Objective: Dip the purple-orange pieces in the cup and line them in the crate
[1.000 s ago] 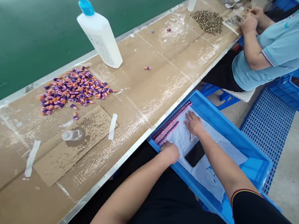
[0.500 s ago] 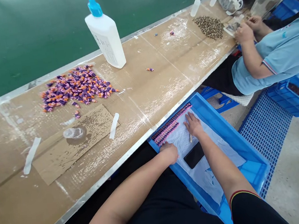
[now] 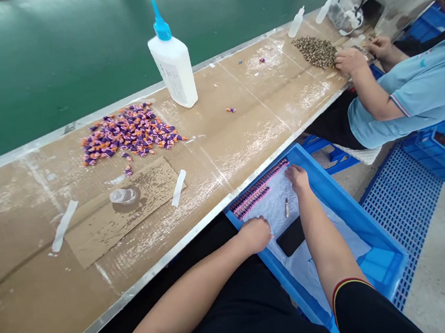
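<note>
A white cloth (image 3: 277, 197) lines a blue tray (image 3: 369, 224) beside the table, with small purple-and-pink pieces (image 3: 256, 193) in close rows at its far end. My left hand (image 3: 257, 233) rests at the tray's left side just below the rows, fingers curled; whatever they hold is hidden. By the far right edge of the cloth, close to the rows' right end, is my right hand (image 3: 298, 178). Its fingers are bent together, their tips partly hidden. Between my hands lie a small pale stick-like item (image 3: 286, 208) and a black phone (image 3: 290, 237).
On the cardboard-covered table (image 3: 220, 150) are a heap of purple-and-orange pieces (image 3: 133, 131), a white bottle with blue nozzle (image 3: 173, 67) and a taped cardboard sheet (image 3: 100, 230) with a small clear cup (image 3: 123, 196). A co-worker (image 3: 411, 84) sits right, near a brownish pile (image 3: 315, 51).
My right hand has gone from spread on the cloth to bent fingers at its right edge. My left hand has drawn slightly away from the rows. The co-worker's hand has reached the brownish pile.
</note>
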{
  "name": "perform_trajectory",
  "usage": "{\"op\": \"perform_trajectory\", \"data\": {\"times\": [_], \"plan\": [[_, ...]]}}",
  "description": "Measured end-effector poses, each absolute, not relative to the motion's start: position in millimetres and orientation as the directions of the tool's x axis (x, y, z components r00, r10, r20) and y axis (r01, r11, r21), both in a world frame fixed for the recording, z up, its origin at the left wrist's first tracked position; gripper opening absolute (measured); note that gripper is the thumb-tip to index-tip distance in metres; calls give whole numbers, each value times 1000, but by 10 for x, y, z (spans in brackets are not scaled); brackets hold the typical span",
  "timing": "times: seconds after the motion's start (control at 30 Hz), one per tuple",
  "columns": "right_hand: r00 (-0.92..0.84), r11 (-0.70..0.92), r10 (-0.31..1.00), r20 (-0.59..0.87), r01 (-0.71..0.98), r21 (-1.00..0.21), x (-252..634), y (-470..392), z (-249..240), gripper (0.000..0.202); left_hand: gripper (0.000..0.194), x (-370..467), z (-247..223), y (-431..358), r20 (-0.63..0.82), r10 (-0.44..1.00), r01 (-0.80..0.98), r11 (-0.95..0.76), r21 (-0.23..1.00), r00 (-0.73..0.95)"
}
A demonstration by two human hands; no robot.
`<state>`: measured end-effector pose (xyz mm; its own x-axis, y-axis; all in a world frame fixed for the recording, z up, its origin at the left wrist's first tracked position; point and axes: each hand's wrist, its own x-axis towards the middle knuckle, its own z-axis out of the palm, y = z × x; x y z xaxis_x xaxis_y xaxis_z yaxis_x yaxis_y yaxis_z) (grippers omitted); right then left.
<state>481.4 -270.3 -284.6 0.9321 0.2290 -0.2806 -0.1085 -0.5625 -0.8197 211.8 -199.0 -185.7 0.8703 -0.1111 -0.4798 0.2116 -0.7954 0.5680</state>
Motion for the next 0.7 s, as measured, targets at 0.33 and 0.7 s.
{"op": "perform_trajectory", "data": {"times": [0.33,0.7], "plan": [[847,-412,89,-524,-448,-794,4609,-2364,-2423,37,38,1251,-1713,-1694,-103,48,107,-700,706,994],[850,-448,212,-482,-354,-821,4290,-2375,-2240,37,45,381,-2545,-1607,267,250,21,-766,643,931]]}}
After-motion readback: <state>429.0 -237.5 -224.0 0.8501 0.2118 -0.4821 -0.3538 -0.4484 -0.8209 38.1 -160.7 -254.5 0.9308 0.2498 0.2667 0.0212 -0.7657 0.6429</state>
